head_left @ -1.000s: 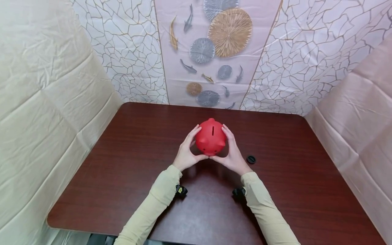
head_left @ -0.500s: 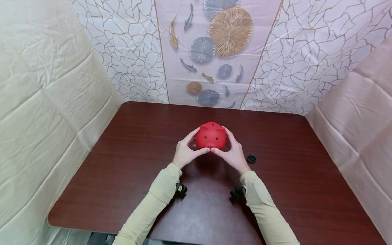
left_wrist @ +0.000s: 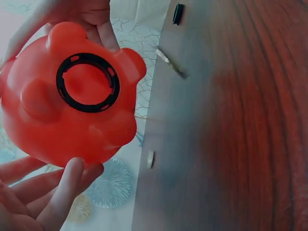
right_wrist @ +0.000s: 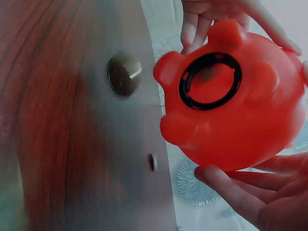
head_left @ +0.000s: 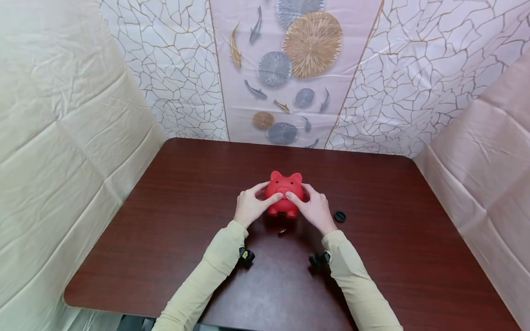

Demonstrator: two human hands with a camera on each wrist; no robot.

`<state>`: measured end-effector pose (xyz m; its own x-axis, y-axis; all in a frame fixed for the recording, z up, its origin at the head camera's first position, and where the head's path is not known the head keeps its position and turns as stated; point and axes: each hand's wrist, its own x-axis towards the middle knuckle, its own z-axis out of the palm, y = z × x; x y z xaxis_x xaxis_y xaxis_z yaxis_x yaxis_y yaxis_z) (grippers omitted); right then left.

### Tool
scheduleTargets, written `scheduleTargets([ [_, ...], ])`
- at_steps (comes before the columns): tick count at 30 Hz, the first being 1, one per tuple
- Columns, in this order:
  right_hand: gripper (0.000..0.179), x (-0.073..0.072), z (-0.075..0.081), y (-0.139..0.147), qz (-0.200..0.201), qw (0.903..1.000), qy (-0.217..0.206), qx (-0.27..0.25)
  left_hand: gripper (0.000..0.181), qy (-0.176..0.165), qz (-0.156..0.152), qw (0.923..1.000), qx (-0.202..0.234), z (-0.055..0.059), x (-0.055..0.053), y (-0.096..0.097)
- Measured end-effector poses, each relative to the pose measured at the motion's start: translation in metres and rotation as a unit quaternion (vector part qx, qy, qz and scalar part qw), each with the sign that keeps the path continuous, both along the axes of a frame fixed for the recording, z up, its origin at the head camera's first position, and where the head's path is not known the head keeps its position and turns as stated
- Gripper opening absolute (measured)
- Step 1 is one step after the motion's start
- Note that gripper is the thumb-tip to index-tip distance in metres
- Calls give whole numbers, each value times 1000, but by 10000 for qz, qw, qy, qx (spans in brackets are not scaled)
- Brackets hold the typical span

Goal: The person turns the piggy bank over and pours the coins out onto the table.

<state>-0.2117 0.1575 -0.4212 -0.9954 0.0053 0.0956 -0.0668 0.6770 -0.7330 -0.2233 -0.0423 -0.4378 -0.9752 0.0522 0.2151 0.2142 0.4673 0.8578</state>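
A red piggy bank (head_left: 285, 183) is held up over the table, its face toward me in the head view. My left hand (head_left: 250, 205) grips one side and my right hand (head_left: 315, 209) the other, both thumbs at the snout. In the wrist views its underside shows an uncovered round hole with a black ring (left_wrist: 61, 91). Beneath it, a coin (right_wrist: 125, 74) appears blurred in the right wrist view, and a second small coin (right_wrist: 153, 162) is seen edge-on. The head view shows a small shiny coin (head_left: 282, 231) below the bank.
A round black plug (head_left: 340, 216) lies on the brown table (head_left: 198, 184), right of my right hand. Patterned cloth (head_left: 182, 69) hangs behind the table, and pale cloth (head_left: 62, 138) stands along both sides.
The piggy bank has tilted back, its slot turning out of sight and its face and feet coming into view. A shiny coin now shows below it. Both thumbs have moved up slightly.
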Motion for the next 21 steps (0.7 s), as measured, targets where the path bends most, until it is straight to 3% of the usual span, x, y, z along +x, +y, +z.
scheduleTargets([
  [6, 71, -2, 1, -1, 32, 9994, -113, 332, 61, -116, 193, 9988, -424, 2, -1, 1],
  [12, 71, -8, 1, -1, 113, 9989, -154, 427, 60, -121, 266, 9987, -421, 4, -3, 2],
  [21, 76, -6, -2, 1, 148, 9987, -412, 264, 66, -303, 138, 9987, -395, 1, -2, 3],
])
